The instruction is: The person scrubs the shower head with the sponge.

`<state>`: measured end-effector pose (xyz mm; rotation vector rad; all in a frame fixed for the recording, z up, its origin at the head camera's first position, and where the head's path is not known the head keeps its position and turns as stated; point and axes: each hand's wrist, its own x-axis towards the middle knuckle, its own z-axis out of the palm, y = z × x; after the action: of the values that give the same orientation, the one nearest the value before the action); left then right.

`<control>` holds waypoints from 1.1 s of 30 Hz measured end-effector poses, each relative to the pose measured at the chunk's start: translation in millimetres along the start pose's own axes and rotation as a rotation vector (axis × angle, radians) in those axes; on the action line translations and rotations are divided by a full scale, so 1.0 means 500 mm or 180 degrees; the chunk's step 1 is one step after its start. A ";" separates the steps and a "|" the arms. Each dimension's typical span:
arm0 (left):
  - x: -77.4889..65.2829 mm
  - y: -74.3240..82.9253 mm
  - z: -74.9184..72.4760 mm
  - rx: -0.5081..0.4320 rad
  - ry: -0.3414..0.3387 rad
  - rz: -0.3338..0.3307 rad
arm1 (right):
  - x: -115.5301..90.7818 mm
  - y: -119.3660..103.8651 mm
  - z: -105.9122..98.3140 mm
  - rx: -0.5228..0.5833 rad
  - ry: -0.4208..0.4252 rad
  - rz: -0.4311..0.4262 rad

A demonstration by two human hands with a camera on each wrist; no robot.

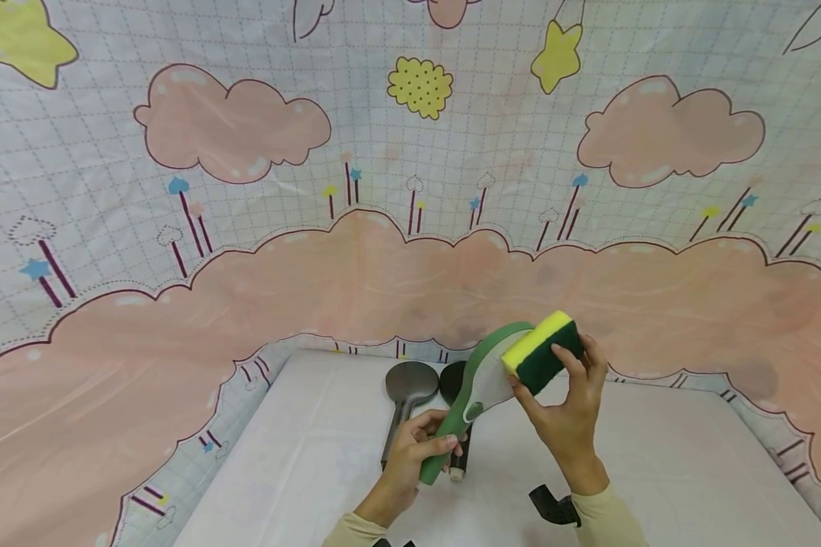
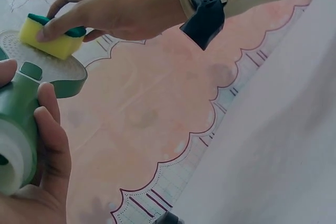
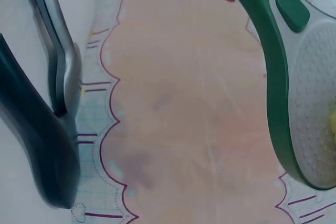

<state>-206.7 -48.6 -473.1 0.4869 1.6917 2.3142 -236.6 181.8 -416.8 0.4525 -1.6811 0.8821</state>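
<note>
My left hand [image 1: 413, 452] grips the handle of a green handheld shower head [image 1: 480, 372], its pale nubbed spray face turned toward my right hand. That face carries a green button [image 3: 293, 9], and the handle's open white end shows in the left wrist view. In my right hand [image 1: 571, 414] a yellow sponge [image 2: 51, 40] with a dark green scouring side is pinched between thumb and fingers, its yellow side against the spray face. The right wrist view shows only a sliver of the sponge at its right edge.
A grey shower head [image 1: 410, 384] lies on the white table [image 1: 301, 456], with a black shower head [image 1: 451, 380] beside it, partly hidden behind the green one and my left hand. Behind the table hangs a patterned cloth [image 1: 383, 289] with clouds and stars.
</note>
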 end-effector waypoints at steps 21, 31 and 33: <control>0.010 0.009 0.000 -0.0455 -0.0032 -0.0246 | -0.029 -0.020 0.008 -0.0323 -0.0403 -0.0029; 0.012 0.013 0.000 -0.0511 -0.0088 -0.0323 | -0.048 -0.038 0.010 -0.0288 -0.0550 -0.0065; 0.011 0.012 0.000 -0.0509 -0.0129 -0.0327 | -0.051 -0.040 0.010 -0.0280 -0.0570 -0.0090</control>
<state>-211.9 -48.6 -466.5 0.4024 1.4629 2.3252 -218.4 161.5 -434.9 0.5062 -1.8645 0.7618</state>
